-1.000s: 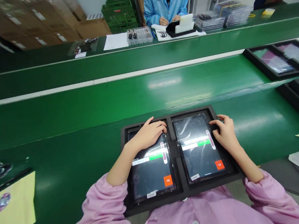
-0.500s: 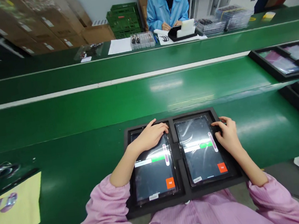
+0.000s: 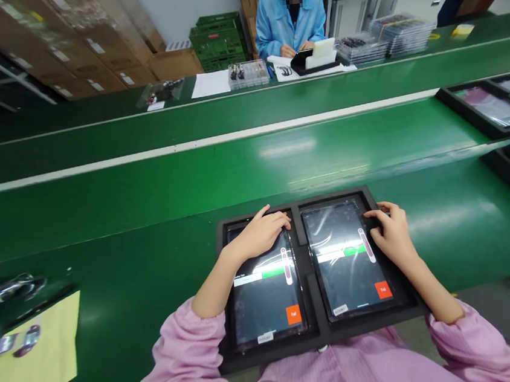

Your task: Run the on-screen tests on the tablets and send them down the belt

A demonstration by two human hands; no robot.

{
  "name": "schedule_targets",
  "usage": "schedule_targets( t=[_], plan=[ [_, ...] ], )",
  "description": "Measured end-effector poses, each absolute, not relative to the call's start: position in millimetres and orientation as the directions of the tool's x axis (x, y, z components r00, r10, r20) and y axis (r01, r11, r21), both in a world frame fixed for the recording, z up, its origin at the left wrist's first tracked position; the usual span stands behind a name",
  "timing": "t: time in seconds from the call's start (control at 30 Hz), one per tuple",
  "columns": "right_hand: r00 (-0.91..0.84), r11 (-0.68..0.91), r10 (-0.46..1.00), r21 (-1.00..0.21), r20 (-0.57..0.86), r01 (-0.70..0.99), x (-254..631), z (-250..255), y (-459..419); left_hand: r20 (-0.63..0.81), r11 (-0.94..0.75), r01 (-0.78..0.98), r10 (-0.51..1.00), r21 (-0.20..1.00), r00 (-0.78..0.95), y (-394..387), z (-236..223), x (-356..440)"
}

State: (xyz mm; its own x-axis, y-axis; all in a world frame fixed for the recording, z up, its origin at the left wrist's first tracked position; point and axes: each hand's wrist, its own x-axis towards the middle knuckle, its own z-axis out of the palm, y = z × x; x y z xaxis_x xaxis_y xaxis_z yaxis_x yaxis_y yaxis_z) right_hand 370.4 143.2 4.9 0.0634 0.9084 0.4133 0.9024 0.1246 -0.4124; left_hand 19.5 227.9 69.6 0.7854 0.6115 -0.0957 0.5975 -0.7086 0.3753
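Two tablets lie side by side in a black foam tray: the left tablet and the right tablet. Both dark screens are lit, each with a green bar, a red "Fail" square and a pink-and-white slider strip. My left hand reaches across the top of the left tablet, fingertips bent at its upper right edge, one digit raised. At the upper right edge of the other tablet, my right hand has its fingers bent and apart, fingertips at the tablet's side. Neither hand grips a tablet. The black foam tray sits at the bench's front edge.
Further trays with tablets stand at the right. Yellow paper, a dark pen and clear plastic pieces lie left. Across the green bench, a person in blue works beside stacked clear trays.
The whole view has shifted slightly, so the scene sits a little lower and further right. My hands keep the same places on the tablets.
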Motion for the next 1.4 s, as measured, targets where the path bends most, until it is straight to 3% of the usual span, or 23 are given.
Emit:
schedule_targets(
  t=[0.3,0.43,0.67,0.97,1.07,1.13,1.2,1.3,1.4],
  plan=[
    [0.051,0.132,0.905,-0.392,0.422,0.910,372.4,2.5,144.0,-0.106,-0.692,0.584,0.602,0.425,0.791,231.2,72.4,15.6],
    [0.046,0.136,0.906,-0.393,0.420,0.909,372.6,2.6,143.9,-0.157,-0.561,0.678,0.705,0.474,0.692,236.0,93.1,-8.7],
    [0.049,0.135,0.907,-0.398,0.419,0.907,372.1,2.8,143.6,-0.405,-0.252,0.919,0.839,0.304,0.364,238.7,112.9,-57.7],
    [0.062,0.129,0.916,-0.439,0.395,0.889,373.0,2.8,144.3,-0.441,-0.187,0.946,0.849,0.263,0.291,234.7,114.1,-54.0],
    [0.081,0.136,0.921,-0.511,0.380,0.849,375.3,4.2,145.7,-0.382,-0.142,0.978,0.904,0.152,0.191,228.9,126.9,-51.2],
    [0.116,0.131,0.932,-0.616,0.344,0.777,378.0,6.0,146.8,-0.278,-0.041,0.999,0.960,-0.005,0.038,226.5,133.9,-50.7],
    [0.166,0.087,0.953,-0.752,0.255,0.653,381.2,8.0,147.9,-0.258,0.071,0.994,0.962,-0.085,-0.091,227.5,136.2,-52.2],
    [0.232,-0.031,0.970,-0.915,0.070,0.403,385.2,9.6,149.2,-0.409,0.164,0.986,0.900,-0.009,-0.153,235.9,130.4,-58.5],
    [0.279,-0.083,0.960,-0.970,-0.016,0.229,386.5,8.7,150.1,-0.479,0.159,0.977,0.875,0.142,-0.073,246.5,120.6,-67.8]
  ],
)
